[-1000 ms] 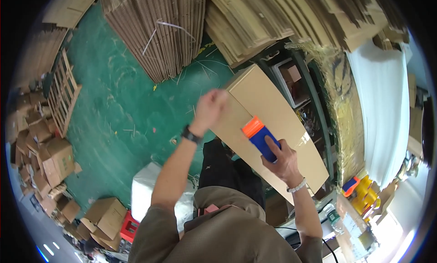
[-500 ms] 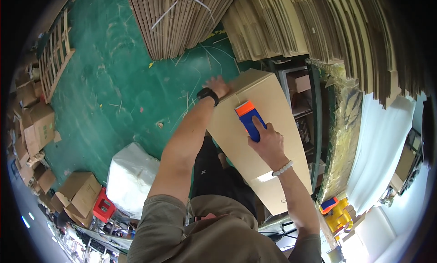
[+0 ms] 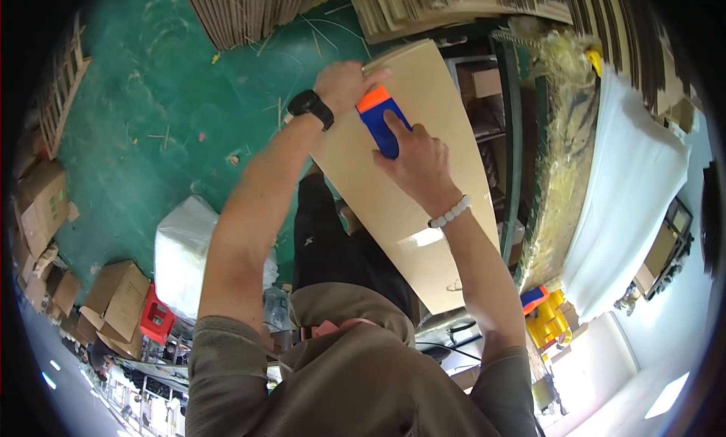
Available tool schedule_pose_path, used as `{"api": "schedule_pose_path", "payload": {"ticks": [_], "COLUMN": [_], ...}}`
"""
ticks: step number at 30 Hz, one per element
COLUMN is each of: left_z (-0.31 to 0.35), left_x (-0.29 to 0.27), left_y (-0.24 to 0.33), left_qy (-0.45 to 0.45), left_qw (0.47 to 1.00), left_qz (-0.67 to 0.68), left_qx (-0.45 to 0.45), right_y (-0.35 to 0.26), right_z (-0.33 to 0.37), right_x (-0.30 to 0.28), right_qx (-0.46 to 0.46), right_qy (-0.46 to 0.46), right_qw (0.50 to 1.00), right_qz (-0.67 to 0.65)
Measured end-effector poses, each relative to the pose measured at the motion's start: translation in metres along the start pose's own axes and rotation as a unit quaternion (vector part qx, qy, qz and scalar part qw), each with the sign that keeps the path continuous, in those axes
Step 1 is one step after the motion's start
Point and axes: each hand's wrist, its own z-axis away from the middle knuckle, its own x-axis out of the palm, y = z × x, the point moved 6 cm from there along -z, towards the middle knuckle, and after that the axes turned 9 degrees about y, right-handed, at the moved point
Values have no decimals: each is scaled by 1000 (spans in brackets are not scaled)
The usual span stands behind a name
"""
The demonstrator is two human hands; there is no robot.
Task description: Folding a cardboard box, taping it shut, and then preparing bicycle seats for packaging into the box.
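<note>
A long tan cardboard box (image 3: 423,161) stretches away in front of me, its narrower end toward my body. My right hand (image 3: 417,158) is closed around a blue handheld tool with an orange end (image 3: 386,127), forefinger laid along its back. The orange end rests at or just over the box top, close to the far left edge. My left hand (image 3: 342,85) is at the box's far left corner, beside the orange end. One digit stretches out across the cardboard; the other fingers are mostly hidden.
Stacks of flat cardboard (image 3: 454,6) stand beyond the box. A shelf rack (image 3: 514,134) runs along its right side. White sheeting (image 3: 612,187) and a yellow object (image 3: 548,323) lie farther right. At left are a plastic-wrapped bundle (image 3: 181,248), a red stool (image 3: 156,316) and open cartons (image 3: 117,301).
The view has shifted, putting the box higher in the picture. My left hand has come in over the box corner, nearer the tool, which my right hand still holds.
</note>
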Motion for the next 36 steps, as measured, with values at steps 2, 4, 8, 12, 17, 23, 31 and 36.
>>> {"api": "schedule_pose_path", "payload": {"ticks": [2,4,8,12,17,23,31,36], "left_z": [0,-5,-1,-7,-20,7,316,317], "left_x": [8,15,21,35,33,54,371,403], "left_y": [20,31,46,63,49,70,207,205], "left_qy": [48,32,72,72,61,138,-2,-8], "left_qw": [992,989,986,984,980,965,848,850], "left_qz": [-103,-131,-128,-147,-184,-210,-205,-250], "left_qx": [51,54,77,76,45,68,489,464], "right_y": [20,40,79,133,215,274,277,303], "right_z": [12,35,92,180,350,476,469,509], "right_x": [-5,-9,-10,-2,20,44,43,60], "right_qx": [11,20,49,82,130,138,132,160], "right_qy": [5,0,-29,-33,-69,-72,-77,-73], "right_qw": [1000,1000,998,996,989,988,988,984], "right_qz": [8,9,6,13,-7,6,-12,-19]}}
